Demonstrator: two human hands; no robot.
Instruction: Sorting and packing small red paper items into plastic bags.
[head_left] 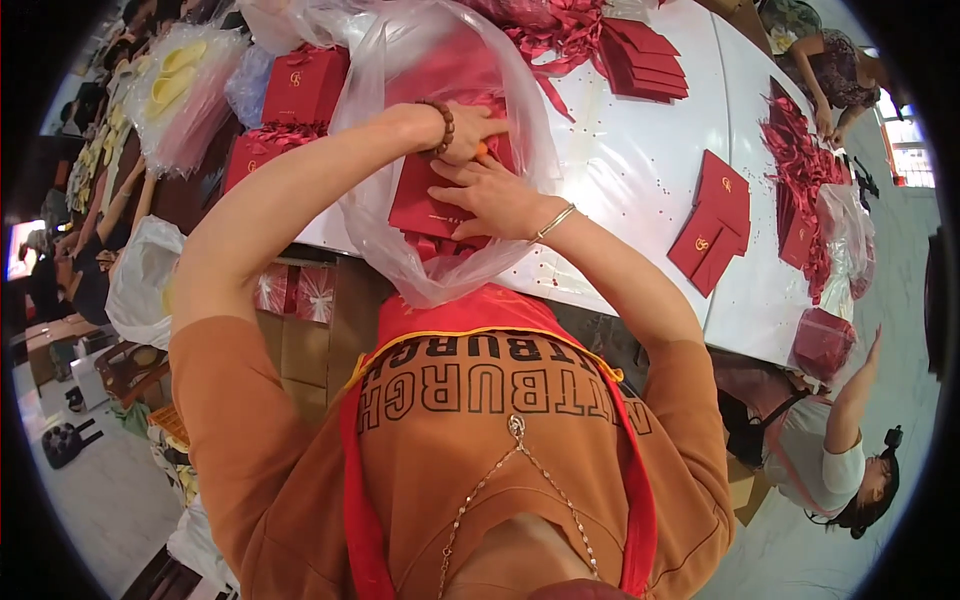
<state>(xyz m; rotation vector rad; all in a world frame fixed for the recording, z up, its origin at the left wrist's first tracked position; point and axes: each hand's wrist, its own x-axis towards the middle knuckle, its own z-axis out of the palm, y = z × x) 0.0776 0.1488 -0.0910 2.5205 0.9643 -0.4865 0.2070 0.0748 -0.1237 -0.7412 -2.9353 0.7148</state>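
A large clear plastic bag [535,110] lies wide-mouthed on the table in front of me. Inside it are stacked dark-red paper gift bags [412,205] with ribbon handles. My left hand [466,132], a brown bead bracelet at its wrist, reaches over the stack with fingers stretched out. My right hand [500,200], below a silver bangle, lies spread on the red bags, close to the left hand. Between the hands shows a small orange piece [482,151] at a fingertip; I cannot tell what it is. The undersides of both hands are hidden.
Red gift bags [305,85] stand at the left. Flat red bags [712,222] and ribboned piles [790,175] lie on the white table [620,180] at the right, with another stack [642,60] farther back. Yellow slippers in plastic [175,75] sit far left. Other people work nearby.
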